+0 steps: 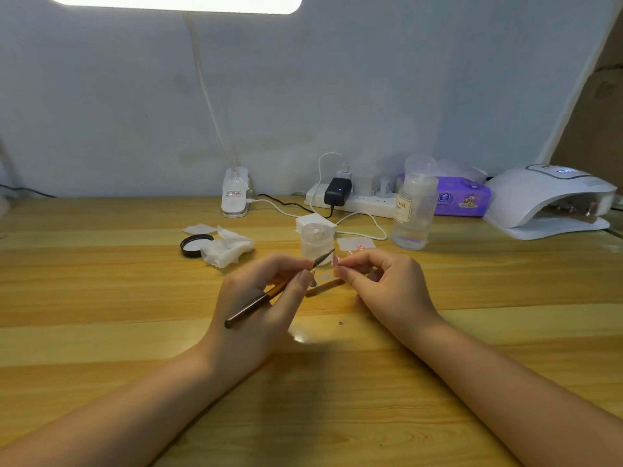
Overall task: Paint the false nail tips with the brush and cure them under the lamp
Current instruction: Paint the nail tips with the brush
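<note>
My left hand (266, 298) grips a thin brush (269, 294) with a dark and amber handle, its tip pointing up and right toward a small pinkish false nail tip (335, 261). That nail tip is pinched between the thumb and forefinger of my right hand (384, 284). The brush tip almost touches it. Under the hands a wooden stick (323, 287) lies on the wooden table (101, 298). The white curing lamp (549, 200) stands at the far right, its opening facing me. A couple more pink tips (360, 247) rest on a white pad behind my right hand.
A clear jar (317, 242) stands just behind the hands, its black lid (195, 245) and crumpled wipes (227, 249) to the left. A clear pump bottle (414, 203), a purple tissue pack (463, 197), a power strip (354, 200) with cables and a desk lamp's clip base (235, 193) line the back.
</note>
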{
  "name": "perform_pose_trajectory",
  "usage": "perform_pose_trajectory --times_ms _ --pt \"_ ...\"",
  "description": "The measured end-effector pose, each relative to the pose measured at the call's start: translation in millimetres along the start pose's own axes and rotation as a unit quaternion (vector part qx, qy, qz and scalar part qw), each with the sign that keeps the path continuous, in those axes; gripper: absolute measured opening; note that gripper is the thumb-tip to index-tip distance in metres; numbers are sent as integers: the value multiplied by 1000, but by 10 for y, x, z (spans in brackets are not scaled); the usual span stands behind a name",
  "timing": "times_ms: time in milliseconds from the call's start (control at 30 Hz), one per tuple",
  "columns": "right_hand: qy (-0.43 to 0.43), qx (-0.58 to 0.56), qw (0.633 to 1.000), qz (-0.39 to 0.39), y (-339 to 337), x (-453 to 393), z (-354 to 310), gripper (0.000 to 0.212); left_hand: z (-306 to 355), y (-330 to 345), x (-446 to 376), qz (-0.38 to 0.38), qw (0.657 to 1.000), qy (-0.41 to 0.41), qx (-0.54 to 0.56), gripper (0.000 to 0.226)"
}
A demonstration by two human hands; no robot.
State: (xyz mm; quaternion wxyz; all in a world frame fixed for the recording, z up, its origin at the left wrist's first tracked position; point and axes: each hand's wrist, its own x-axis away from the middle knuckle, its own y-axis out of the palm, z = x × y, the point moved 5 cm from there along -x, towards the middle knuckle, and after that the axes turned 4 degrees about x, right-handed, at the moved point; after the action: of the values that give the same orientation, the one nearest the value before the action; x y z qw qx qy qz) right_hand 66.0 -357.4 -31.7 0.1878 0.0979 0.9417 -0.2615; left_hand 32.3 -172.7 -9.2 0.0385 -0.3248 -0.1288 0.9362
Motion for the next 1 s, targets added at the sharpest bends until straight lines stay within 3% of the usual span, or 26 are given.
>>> perform_pose_trajectory --times_ms 233,400,667,800,1000 --pt "-2 -33 999 -14 -7 32 -50 13 -26 -16 20 -5 998 -18 56 22" --pt "0 -34 999 -22 -2 36 -81 14 -30 -17 7 18 999 -6 45 11" --pt "-9 -29 999 -27 -12 48 -117 20 -29 7 34 -9 999 -10 51 21" --pt "-9 -22 999 -27 -8 41 -106 18 -39 2 19 8 999 -7 48 8" --pt "-11 -18 1000 -15 -3 24 -66 19 -12 16 18 -8 999 -21 27 18"
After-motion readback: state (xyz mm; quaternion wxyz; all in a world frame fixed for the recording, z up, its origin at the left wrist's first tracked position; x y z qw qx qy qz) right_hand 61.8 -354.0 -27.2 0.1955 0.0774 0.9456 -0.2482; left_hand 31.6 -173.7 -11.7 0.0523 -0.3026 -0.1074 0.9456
